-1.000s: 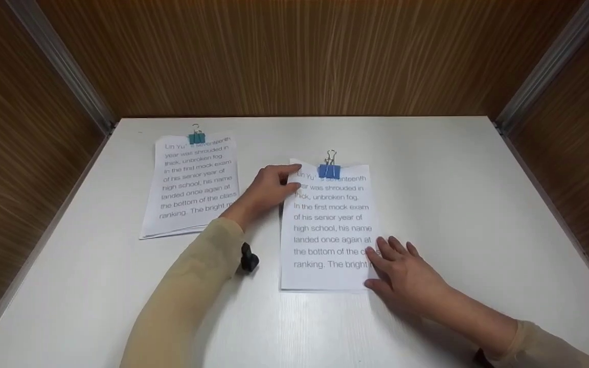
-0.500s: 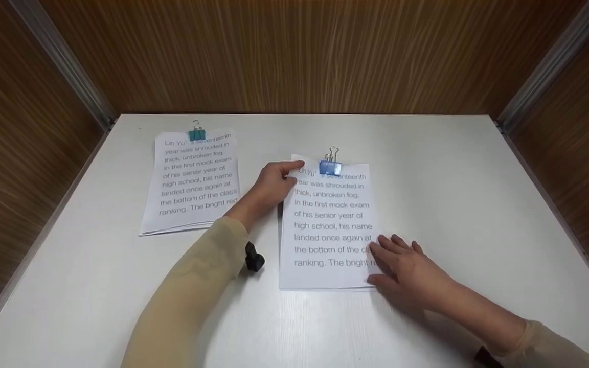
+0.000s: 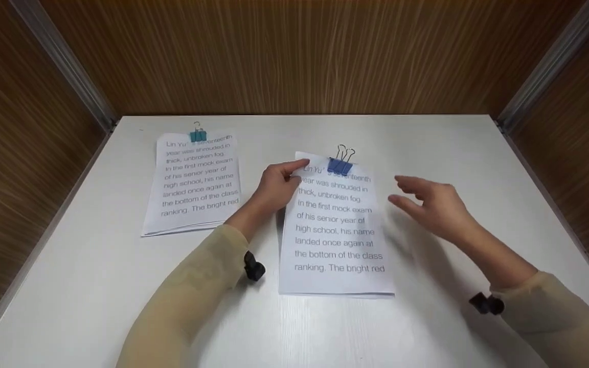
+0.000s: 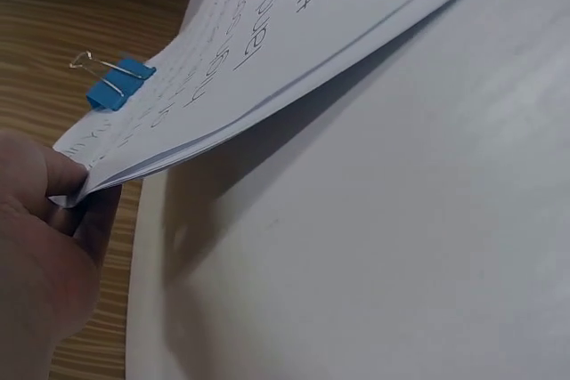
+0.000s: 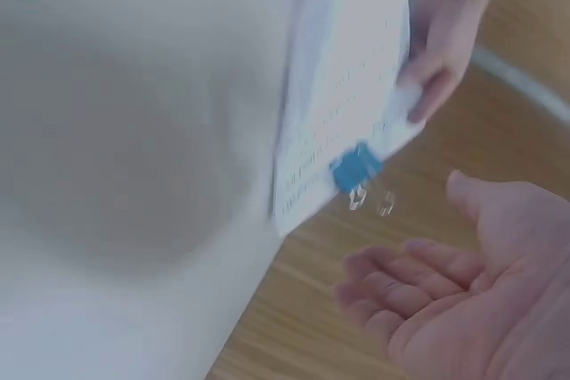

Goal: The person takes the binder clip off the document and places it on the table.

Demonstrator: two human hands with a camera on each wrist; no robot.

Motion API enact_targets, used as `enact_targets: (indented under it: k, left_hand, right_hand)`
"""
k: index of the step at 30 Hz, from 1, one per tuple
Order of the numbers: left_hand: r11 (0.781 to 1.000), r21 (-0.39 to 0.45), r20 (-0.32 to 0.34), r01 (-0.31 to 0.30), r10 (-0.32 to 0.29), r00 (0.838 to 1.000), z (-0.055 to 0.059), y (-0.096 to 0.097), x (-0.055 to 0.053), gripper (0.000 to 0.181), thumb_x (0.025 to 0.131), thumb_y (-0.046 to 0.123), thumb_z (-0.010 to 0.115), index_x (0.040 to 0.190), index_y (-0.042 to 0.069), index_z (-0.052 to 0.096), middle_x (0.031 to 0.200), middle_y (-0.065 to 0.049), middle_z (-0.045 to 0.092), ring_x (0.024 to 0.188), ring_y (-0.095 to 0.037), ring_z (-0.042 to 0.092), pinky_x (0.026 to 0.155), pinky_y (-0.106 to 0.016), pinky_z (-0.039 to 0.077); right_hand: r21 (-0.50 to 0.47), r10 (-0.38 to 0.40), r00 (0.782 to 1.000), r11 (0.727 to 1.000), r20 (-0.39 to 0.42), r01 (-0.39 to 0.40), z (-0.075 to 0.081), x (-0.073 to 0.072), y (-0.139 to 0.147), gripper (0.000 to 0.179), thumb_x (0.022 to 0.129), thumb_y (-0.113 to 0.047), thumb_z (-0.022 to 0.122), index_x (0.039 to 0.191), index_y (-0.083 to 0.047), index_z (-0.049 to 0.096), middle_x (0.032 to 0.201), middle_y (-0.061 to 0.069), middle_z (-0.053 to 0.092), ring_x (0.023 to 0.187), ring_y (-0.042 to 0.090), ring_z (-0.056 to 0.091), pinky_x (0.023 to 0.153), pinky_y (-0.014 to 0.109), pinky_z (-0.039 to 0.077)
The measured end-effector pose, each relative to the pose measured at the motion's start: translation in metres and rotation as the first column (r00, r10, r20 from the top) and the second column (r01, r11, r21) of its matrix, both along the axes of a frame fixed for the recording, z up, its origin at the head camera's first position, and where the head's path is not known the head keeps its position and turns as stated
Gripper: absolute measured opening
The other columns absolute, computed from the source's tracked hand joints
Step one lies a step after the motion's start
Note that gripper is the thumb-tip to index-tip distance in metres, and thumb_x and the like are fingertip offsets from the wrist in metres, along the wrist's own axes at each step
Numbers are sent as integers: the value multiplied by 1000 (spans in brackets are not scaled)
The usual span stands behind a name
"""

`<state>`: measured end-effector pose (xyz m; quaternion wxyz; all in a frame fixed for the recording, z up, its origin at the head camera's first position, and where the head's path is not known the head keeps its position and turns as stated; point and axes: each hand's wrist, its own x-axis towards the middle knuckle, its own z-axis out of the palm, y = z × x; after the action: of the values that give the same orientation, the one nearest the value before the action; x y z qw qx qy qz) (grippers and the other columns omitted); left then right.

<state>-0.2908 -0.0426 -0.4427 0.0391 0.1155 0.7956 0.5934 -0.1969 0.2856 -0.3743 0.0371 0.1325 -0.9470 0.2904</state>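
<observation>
A stack of printed paper (image 3: 338,240) lies in the middle of the table, its top end raised. A blue binder clip (image 3: 340,166) sits on its top edge, wire handles standing up. With thumb and fingers, my left hand (image 3: 278,186) pinches the top left corner; the left wrist view shows this grip on the sheets (image 4: 223,68) from the side. My right hand (image 3: 435,207) is in the air to the right of the stack, touching nothing. In the right wrist view this hand (image 5: 463,291) has its thumb and fingers spread apart near the blue clip (image 5: 356,166).
A second stack of printed paper (image 3: 195,179) with a teal binder clip (image 3: 198,135) lies at the left on the white table (image 3: 453,148). Wood-grain panels (image 3: 294,56) enclose the table at the back and sides.
My right hand has left the stack's lower right edge and moved up and away. The left hand has lifted the top corner a little, and the stack with its clip tilts.
</observation>
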Motion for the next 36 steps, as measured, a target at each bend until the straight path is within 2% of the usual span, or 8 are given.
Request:
enact_targets:
  k: [1, 5, 9, 16, 23, 28, 30, 36]
  left_hand:
    - [1000, 7, -12, 0, 0, 1000, 1, 1, 2, 50, 101, -5, 58, 144, 16, 68, 152, -3, 61, 135, -13, 56, 117, -32, 40]
    - [999, 33, -47, 13, -12, 999, 7, 3, 8, 49, 101, -6, 59, 143, 15, 68, 151, -5, 62, 129, -16, 59, 112, -32, 44]
    - [998, 61, -48, 32, -29, 998, 10, 4, 15, 49, 101, -5, 59, 143, 18, 68, 150, -3, 62, 122, -17, 61, 105, -31, 46]
    - [995, 76, -69, 67, -62, 996, 12, 6, 24, 48, 102, -4, 60, 144, 19, 68, 150, 0, 62, 116, -17, 63, 100, -31, 47]
    - [989, 103, -74, 106, -98, 992, 16, 7, 29, 47, 102, -2, 60, 143, 20, 69, 145, -1, 65, 104, -15, 68, 91, -27, 51]
    - [980, 146, -58, 137, -129, 990, 18, 7, 32, 48, 103, -4, 57, 144, 18, 68, 139, -5, 69, 88, -18, 71, 76, -26, 54]
    - [981, 146, -63, 132, -124, 990, 19, 7, 33, 48, 103, -4, 57, 144, 18, 68, 138, -5, 69, 87, -18, 71, 75, -26, 54]
    - [985, 133, -72, 112, -103, 992, 19, 5, 33, 48, 102, -5, 58, 143, 18, 70, 137, -4, 69, 87, -17, 69, 75, -26, 53]
  right_hand:
    - [-29, -7, 1000, 1000, 2, 7, 4, -8, 0, 57, 103, -35, 73, 146, 1, 62, 135, 25, 69, 123, 45, 67, 102, 60, 53]
    - [-140, -25, 999, 990, 38, 30, 14, -38, 0, 59, 102, -39, 74, 146, -2, 62, 133, 22, 70, 123, 43, 68, 103, 58, 53]
    - [-234, -2, 996, 972, 94, 24, 17, -65, -2, 63, 100, -39, 76, 150, -6, 59, 139, 18, 68, 130, 36, 64, 108, 54, 51]
    - [-358, 133, 966, 933, 222, -46, 17, -94, -5, 69, 100, -35, 77, 158, -9, 50, 151, 13, 60, 142, 30, 53, 117, 50, 41]
    - [-401, 265, 920, 906, 290, -135, 18, -104, -7, 66, 102, -31, 75, 159, -11, 49, 153, 10, 59, 143, 22, 53, 120, 42, 38]
    - [-429, 299, 903, 891, 310, -148, 22, -106, -10, 63, 101, -29, 76, 156, -8, 54, 150, 11, 62, 142, 27, 55, 112, 26, 44]
    - [-432, 305, 899, 889, 313, -151, 24, -106, -11, 61, 101, -28, 76, 154, -6, 55, 148, 12, 62, 141, 29, 56, 109, 23, 46]
    - [-407, 297, 892, 902, 341, -144, 27, -107, -13, 64, 100, -30, 77, 155, -8, 55, 148, 11, 62, 138, 23, 58, 116, 33, 42]
